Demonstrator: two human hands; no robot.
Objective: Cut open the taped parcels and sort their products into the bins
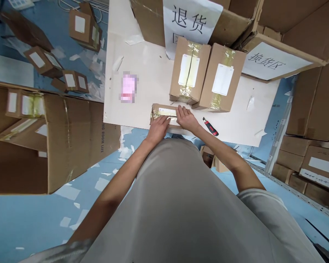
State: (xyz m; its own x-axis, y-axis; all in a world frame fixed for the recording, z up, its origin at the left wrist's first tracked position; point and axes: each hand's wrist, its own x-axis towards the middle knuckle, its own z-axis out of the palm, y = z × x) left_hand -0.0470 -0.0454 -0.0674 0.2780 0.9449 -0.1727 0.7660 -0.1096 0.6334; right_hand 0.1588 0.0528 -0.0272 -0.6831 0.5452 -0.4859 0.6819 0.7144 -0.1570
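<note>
A small taped cardboard box with a white label lies at the near edge of the white table, in front of my body. Bent fingers of my left hand are on its near left part, by the label. My right hand curls over its right part, fingertips at the far edge. Both hands grip the box, and they cover part of its top. A red and black utility knife lies to the right of my right hand. Just beyond stand two larger taped boxes, the left box and the right box, each labelled.
Large open cartons with paper signs stand along the table's far side. A blurred pink item lies on the white table. At left stands a big open carton with boxes inside. Stacked boxes fill the right; paper scraps litter the blue floor.
</note>
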